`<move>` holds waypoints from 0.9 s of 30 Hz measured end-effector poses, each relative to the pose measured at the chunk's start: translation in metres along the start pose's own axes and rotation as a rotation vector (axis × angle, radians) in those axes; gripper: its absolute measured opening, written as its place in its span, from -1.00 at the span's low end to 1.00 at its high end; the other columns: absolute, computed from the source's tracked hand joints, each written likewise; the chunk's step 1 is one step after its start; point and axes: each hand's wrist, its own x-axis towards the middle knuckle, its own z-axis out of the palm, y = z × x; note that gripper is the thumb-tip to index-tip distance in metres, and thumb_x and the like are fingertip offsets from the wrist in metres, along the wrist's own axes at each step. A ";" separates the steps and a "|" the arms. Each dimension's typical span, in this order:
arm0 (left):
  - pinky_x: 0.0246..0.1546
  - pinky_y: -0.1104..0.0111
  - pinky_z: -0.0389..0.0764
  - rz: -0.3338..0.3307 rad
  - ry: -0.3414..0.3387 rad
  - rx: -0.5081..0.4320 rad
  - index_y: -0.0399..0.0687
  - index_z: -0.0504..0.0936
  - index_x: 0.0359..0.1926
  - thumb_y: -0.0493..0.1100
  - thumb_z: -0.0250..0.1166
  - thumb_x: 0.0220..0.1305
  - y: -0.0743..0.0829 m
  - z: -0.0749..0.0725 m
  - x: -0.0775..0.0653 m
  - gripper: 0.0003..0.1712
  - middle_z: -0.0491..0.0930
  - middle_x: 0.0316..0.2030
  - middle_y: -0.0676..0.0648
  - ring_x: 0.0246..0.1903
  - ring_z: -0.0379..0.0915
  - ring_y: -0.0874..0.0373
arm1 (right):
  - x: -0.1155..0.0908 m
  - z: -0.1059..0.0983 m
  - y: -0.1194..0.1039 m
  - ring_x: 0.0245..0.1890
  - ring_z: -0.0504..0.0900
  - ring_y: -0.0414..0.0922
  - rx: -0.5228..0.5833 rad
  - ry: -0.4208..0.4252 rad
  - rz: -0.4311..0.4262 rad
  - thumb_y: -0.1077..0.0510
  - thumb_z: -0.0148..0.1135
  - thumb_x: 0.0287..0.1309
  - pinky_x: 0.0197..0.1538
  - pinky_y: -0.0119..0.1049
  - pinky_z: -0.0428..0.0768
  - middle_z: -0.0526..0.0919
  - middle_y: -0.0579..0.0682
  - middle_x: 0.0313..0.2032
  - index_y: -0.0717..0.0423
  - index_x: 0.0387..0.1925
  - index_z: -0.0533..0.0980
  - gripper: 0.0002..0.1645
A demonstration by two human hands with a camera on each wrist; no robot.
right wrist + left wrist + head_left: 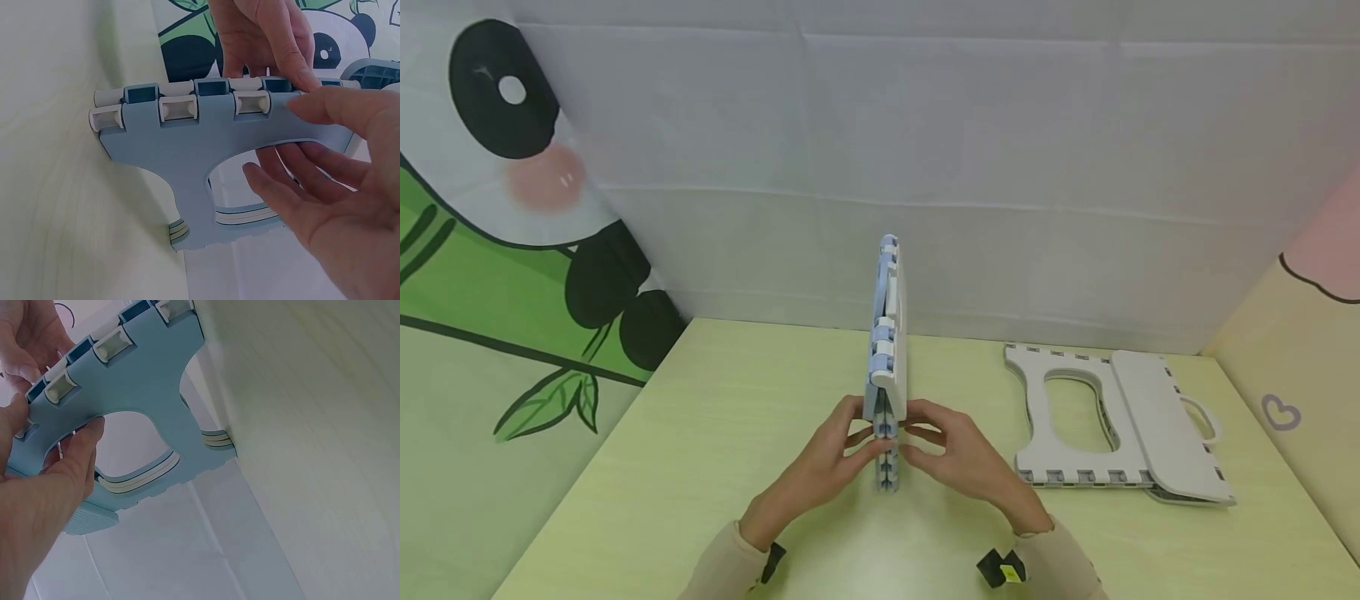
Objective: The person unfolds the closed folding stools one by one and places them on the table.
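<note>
A blue and white folding stool, folded nearly flat, stands on edge at the middle of the table, its hinged edge toward me. From the left side my left hand grips it, with the thumb at the near hinged edge. My right hand holds the opposite side low down. In the left wrist view, the left fingers reach into the oval opening of the blue leg panel. In the right wrist view, the right thumb rests by the row of hinges while the fingers are curled into the opening.
A second folding stool, white, with a handle loop, lies at the right on the pale yellow table. Behind the table hangs a whitish cloth. A panda print covers the left wall, and a yellow panel borders the right.
</note>
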 end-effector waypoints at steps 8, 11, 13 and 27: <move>0.26 0.04 0.51 0.004 0.003 -0.008 -0.14 0.31 0.29 -0.14 0.34 0.43 0.002 -0.001 -0.001 -0.45 0.43 0.17 -0.08 0.18 0.42 0.00 | 0.001 0.002 0.003 0.24 0.56 0.08 0.046 -0.007 -0.025 0.31 0.42 0.22 0.30 -0.23 0.51 0.56 0.09 0.21 0.17 0.33 0.43 -0.34; 0.26 0.06 0.50 -0.003 0.004 -0.015 -0.14 0.31 0.29 -0.13 0.35 0.43 0.003 -0.001 -0.001 -0.45 0.43 0.17 -0.08 0.18 0.41 0.01 | 0.003 0.005 0.005 0.22 0.56 0.08 0.058 0.008 -0.027 0.32 0.45 0.20 0.29 -0.24 0.52 0.56 0.10 0.19 0.19 0.31 0.43 -0.34; 0.27 0.05 0.50 -0.008 0.003 -0.016 -0.14 0.31 0.29 -0.13 0.35 0.43 0.004 -0.001 -0.001 -0.44 0.42 0.17 -0.07 0.18 0.41 0.01 | 0.003 0.007 0.006 0.22 0.55 0.08 0.062 0.016 -0.032 0.32 0.45 0.19 0.28 -0.25 0.53 0.55 0.11 0.20 0.19 0.31 0.43 -0.33; 0.28 0.08 0.49 -0.007 0.014 -0.016 -0.15 0.32 0.29 -0.13 0.36 0.42 0.005 -0.001 -0.001 -0.44 0.44 0.19 -0.08 0.18 0.43 0.00 | 0.004 0.019 0.013 0.12 0.59 0.01 0.025 0.119 -0.120 0.48 0.43 0.09 0.20 -0.23 0.60 0.57 0.05 0.10 0.20 0.21 0.44 -0.35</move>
